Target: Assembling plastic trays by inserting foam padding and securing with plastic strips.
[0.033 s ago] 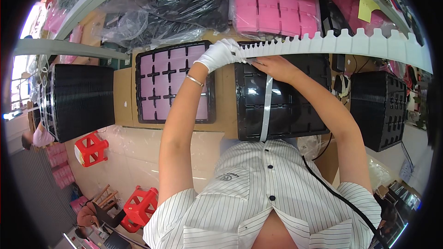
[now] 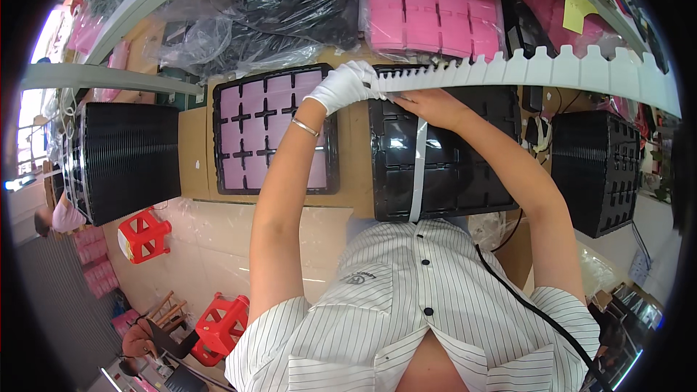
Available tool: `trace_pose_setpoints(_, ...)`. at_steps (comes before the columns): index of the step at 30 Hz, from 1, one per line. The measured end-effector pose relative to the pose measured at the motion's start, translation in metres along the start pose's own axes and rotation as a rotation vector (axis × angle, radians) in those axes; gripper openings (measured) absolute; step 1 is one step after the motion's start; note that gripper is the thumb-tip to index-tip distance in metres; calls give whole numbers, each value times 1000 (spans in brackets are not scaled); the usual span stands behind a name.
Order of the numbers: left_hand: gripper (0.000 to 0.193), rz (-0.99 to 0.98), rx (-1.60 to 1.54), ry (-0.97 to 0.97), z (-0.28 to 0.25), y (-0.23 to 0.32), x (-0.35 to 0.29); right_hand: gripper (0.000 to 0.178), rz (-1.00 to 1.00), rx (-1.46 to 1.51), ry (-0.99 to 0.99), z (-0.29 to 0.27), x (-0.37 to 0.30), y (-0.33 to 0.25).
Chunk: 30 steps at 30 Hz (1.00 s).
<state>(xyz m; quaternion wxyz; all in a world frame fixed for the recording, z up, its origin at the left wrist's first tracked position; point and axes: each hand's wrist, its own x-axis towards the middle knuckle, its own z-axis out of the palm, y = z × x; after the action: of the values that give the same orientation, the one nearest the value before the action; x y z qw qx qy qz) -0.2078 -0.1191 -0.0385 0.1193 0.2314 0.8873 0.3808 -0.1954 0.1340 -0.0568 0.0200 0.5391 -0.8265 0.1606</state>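
My left hand (image 2: 348, 86), in a white glove with a thin bracelet at the wrist, is closed on the left end of a long white toothed strip (image 2: 552, 69) that runs off to the right. My bare right hand (image 2: 428, 105) rests on the far edge of a stack of black trays (image 2: 457, 174) just below the strip. It pinches the top end of a white strap (image 2: 417, 167) that runs down over the stack toward me. To the left lies a black tray with pink inserts (image 2: 272, 131), under my left forearm.
Tall stacks of black trays stand at the left (image 2: 123, 160) and the right (image 2: 595, 174) on the cardboard-covered bench (image 2: 192, 152). Bagged pink trays (image 2: 435, 7) and black bags sit on the shelf above. Two red stools (image 2: 144, 236) (image 2: 221, 327) stand on the floor.
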Motion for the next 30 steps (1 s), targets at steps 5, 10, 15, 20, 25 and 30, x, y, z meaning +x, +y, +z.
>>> trace_pose_setpoints(5,25,34,-6,-7,11,-17,10,26,269,197,-134,-9,-1,-1)
trace_pose_setpoints(10,30,-198,-6,74,20,30,44,26,484,323,-150,-1,-17,11)
trace_pose_setpoints(15,26,-381,-636,144,17,56,47,27,1061,1245,375,-8,-28,4)
trace_pose_setpoints(20,17,-539,-880,107,35,86,8,27,930,1483,620,-18,-46,-38)
trace_pose_setpoints(25,9,-631,-1073,125,75,110,-26,22,1174,1359,541,-21,-68,-73)
trace_pose_setpoints(30,16,-588,-1070,148,98,132,-38,25,1143,1451,656,-21,-93,-96)
